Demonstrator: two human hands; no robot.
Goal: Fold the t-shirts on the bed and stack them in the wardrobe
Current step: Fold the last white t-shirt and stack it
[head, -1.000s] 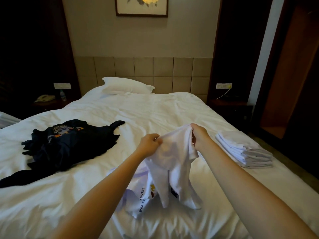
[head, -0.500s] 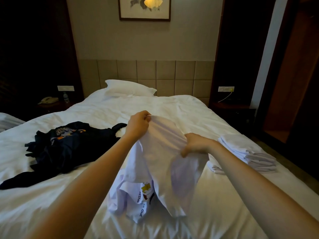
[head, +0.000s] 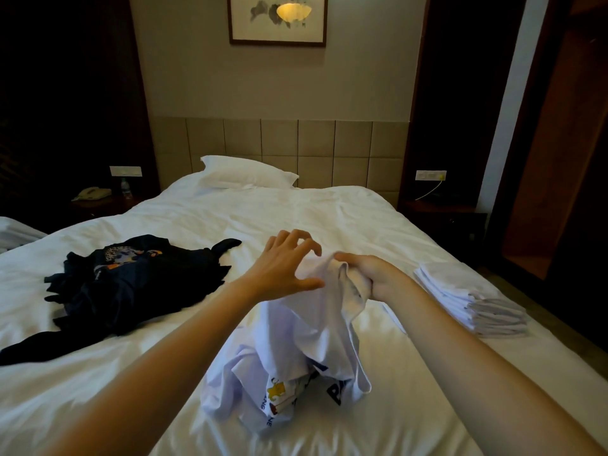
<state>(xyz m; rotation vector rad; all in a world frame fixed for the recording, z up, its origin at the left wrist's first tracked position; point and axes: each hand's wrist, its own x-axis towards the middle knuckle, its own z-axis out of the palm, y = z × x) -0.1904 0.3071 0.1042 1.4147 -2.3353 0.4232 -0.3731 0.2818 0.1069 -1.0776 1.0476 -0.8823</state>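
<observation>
Over the bed (head: 329, 218), right hand (head: 371, 274) grip clenched on the bunched white t-shirt (head: 309, 337); left hand (head: 283, 268) grip released, fingers spread. Dark garments (head: 138, 284) lie left, folded white stack (head: 467, 301) right.

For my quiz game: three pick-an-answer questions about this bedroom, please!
1. Where is the stack of folded white t-shirts? A) white bed's right side B) floor C) drawer
2. What colour is the crumpled t-shirt heap on the bed's left side? A) red B) dark navy C) yellow
3. Which hand grips the white printed t-shirt? A) left B) right C) neither
1 A: it sits by the right edge. 2 B: dark against white sheets. 3 B: the right hand curls its fingers round it; the left hand is spread open.
</observation>
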